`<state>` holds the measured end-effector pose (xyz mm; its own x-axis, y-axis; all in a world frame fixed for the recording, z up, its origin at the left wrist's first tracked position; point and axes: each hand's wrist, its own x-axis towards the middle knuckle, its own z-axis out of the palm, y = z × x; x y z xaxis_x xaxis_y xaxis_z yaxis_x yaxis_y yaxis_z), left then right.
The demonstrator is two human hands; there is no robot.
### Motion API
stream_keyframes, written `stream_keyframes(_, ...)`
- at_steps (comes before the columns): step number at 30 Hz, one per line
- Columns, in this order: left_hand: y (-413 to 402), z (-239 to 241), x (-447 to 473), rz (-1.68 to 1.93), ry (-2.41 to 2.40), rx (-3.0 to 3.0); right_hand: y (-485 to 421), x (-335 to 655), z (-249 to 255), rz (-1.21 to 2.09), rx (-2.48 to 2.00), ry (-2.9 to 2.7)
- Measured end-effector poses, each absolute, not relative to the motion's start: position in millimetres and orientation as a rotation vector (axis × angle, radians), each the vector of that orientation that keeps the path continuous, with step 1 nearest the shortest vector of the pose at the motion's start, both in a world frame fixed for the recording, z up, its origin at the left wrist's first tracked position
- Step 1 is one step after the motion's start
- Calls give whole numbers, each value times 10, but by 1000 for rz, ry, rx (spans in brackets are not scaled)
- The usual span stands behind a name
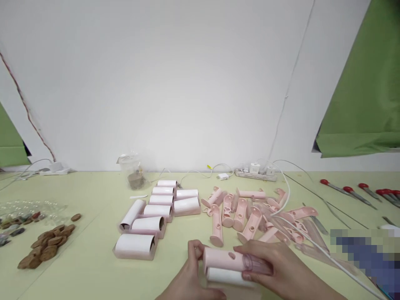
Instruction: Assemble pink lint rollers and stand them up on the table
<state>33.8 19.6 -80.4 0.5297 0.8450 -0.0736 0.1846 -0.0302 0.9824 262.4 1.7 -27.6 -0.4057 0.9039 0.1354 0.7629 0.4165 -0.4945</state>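
My left hand curls around the left end of a pink plastic half-round holder, low in the middle of the view. At its other end my right hand grips the holder, and a clear plastic part shows between the fingers. A white roll lies along the holder's lower side; how it is joined is hidden by my hands. Beyond my hands lies a pile of loose pink holders. To the left stand several white rolls in pinkish translucent cases, some showing brown cores.
Brown wooden-looking discs and clear beads lie at left. A bagged cup stands by the wall. A white cable crosses the pink pile from a power strip. Red-ended tools lie at right.
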Motion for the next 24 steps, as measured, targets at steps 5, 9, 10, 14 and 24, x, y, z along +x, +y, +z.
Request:
stream_keyframes(5,225,-874,312,677,893,1554,-38,2644,-251,381,-1481,-2375)
stream_keyframes(9,227,-913,293,688,911,1615,-60,2592,-273,288,-1476,-2491)
stream_keyframes(10,225,-916,285,696,909,1639,-62,2583,-292,277,-1481,-2507)
stream_keyframes(14,218,-907,248,693,835,1825,-39,2649,-333,426,-1421,-2402)
stream_keyframes(24,228,-948,262,771,731,1956,30,2439,-166,711,-1284,-1837)
